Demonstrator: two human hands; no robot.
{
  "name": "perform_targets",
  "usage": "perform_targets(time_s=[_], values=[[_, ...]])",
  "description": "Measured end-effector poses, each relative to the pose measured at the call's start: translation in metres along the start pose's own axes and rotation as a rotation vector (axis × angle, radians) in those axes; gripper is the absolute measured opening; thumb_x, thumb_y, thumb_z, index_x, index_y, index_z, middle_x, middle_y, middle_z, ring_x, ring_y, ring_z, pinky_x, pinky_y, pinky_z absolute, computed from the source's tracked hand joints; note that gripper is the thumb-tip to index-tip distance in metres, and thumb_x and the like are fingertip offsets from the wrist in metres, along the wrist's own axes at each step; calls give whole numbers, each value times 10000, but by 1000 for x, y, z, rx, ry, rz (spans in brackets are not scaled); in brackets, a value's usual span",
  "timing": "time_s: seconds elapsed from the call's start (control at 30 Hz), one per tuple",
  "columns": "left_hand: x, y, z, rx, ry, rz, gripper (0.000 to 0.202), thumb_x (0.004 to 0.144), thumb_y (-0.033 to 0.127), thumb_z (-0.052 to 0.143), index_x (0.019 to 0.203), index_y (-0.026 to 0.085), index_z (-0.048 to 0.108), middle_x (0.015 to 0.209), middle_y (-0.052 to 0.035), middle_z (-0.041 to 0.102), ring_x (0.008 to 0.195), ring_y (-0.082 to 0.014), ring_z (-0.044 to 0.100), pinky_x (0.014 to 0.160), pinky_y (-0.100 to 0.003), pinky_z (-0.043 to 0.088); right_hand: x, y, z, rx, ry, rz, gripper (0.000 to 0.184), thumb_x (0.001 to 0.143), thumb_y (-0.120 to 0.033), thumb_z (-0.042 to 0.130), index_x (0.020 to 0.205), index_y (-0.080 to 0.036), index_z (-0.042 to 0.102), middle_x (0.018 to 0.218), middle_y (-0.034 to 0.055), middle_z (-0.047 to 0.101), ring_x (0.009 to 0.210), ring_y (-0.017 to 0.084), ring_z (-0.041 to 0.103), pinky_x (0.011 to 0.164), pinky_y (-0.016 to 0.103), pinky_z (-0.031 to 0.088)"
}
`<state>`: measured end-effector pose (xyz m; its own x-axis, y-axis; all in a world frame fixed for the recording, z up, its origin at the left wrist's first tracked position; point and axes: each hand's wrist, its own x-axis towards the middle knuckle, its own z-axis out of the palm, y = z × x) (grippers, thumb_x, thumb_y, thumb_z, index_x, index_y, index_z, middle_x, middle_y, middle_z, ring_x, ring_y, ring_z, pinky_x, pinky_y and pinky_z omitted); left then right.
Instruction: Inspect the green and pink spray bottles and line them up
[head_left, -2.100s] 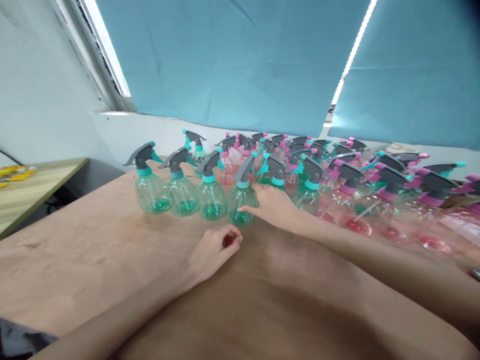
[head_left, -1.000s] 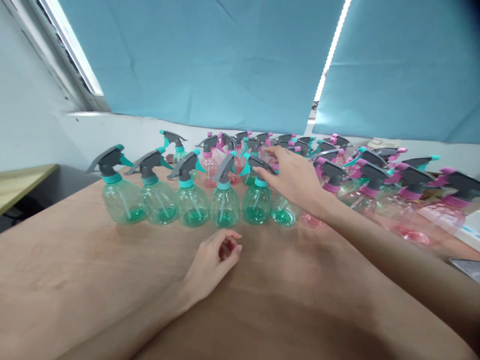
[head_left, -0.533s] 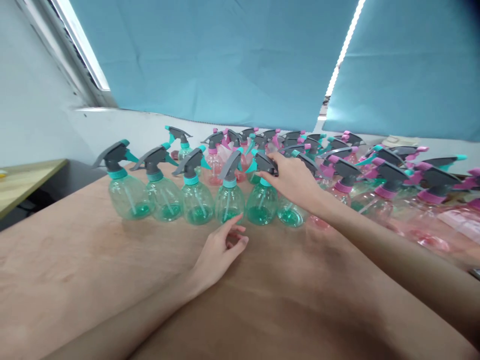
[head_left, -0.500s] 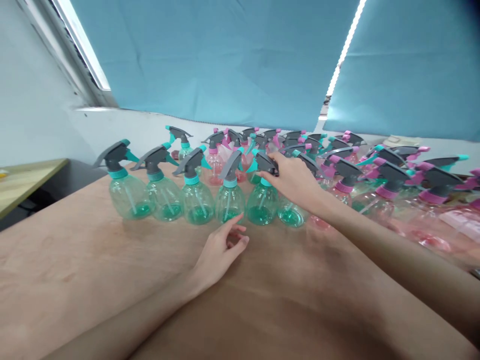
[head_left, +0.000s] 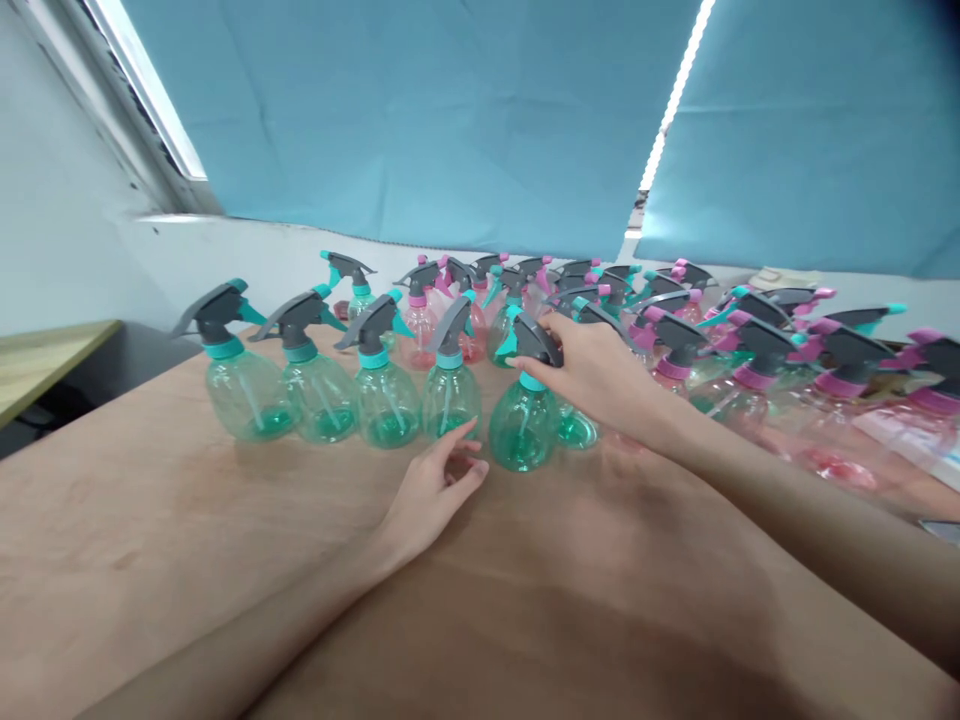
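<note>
My right hand (head_left: 592, 370) grips the grey trigger head of a green spray bottle (head_left: 523, 432) that stands just in front of the front row. My left hand (head_left: 431, 492) rests on the wooden table (head_left: 150, 530) right beside that bottle's base, fingers loosely curled, nothing in them, index finger pointing toward the row. Left of the held bottle stands a line of several green spray bottles (head_left: 319, 395) with grey triggers and teal collars.
Behind and to the right crowd several pink spray bottles (head_left: 750, 370) with grey and pink heads. Blue blinds (head_left: 420, 110) cover the window behind. A second wooden table (head_left: 45, 360) sits at the far left. A white wall ledge (head_left: 247, 260) runs behind the bottles.
My right hand has closed on the green bottle's trigger head and pulled the bottle forward out of the row. My left hand edged closer to the bottles.
</note>
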<state>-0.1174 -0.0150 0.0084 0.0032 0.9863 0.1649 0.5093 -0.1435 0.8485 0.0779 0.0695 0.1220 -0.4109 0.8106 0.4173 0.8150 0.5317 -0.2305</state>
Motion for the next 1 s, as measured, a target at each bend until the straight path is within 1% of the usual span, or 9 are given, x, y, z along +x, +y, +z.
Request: perform_targets(time_s=[0.17,0.3,0.5,0.63,0.7,0.8,0.87,0.9,1.0], values=[[0,-1,-1,-5,14,36,435,912,393,564,1316,231,548,1098,-75,695,902,-235,681,748,-369,549,-22,3,-7,31,13,-26,359,905,-421,602,1137,-150,568,772,44,669,664,219,599,562,301,366],[-6,14,3,-6,48,68,400,915,418,566,1259,216,535,1145,-91,666,1005,-255,659,842,-407,534,-46,1,-20,110,-26,13,507,906,-455,591,1291,-142,483,908,67,700,806,247,648,620,309,418],[-23,46,37,21,-104,197,672,803,418,742,1359,236,412,1366,-108,557,1271,-303,521,1064,-485,406,-82,-4,-53,259,-130,139,852,777,-809,501,1369,-200,427,751,0,655,650,222,616,553,310,428],[-32,59,59,16,-197,266,735,777,440,791,1372,281,390,1380,-88,546,1255,-304,539,1025,-466,448,-106,10,-68,445,-226,235,823,841,-812,364,1418,-225,389,865,50,704,759,246,670,631,342,492],[-35,63,64,3,-226,265,721,799,446,773,1386,296,382,1385,-80,550,1254,-305,545,1021,-471,452,-120,26,-64,578,-258,212,716,924,-727,306,1452,-247,355,1026,82,716,894,259,687,726,377,525],[-35,64,65,-10,-265,244,722,837,431,726,1428,275,343,1443,-108,514,1300,-328,510,1062,-514,412,-143,55,-41,797,-341,127,681,909,-628,502,1446,-231,368,1321,122,621,1157,291,624,939,461,518],[-34,62,65,-27,-298,247,722,850,420,697,1448,259,326,1508,-126,447,1349,-344,460,1095,-535,375,-156,70,-18,930,-397,45,769,817,-511,713,1445,-241,361,1489,111,479,1344,292,483,1097,488,420],[-33,62,65,-38,-314,250,719,853,417,687,1452,254,325,1534,-130,412,1367,-348,438,1104,-540,364,-161,75,-7,994,-401,23,903,733,-450,811,1467,-249,325,1539,112,413,1397,302,419,1130,504,387],[-29,64,66,-83,-322,259,727,839,428,690,1447,239,340,1569,-135,354,1392,-360,399,1111,-543,357,-167,77,21,1101,-354,9,991,677,-336,869,1476,-253,288,1575,126,341,1439,300,353,1163,534,341]])
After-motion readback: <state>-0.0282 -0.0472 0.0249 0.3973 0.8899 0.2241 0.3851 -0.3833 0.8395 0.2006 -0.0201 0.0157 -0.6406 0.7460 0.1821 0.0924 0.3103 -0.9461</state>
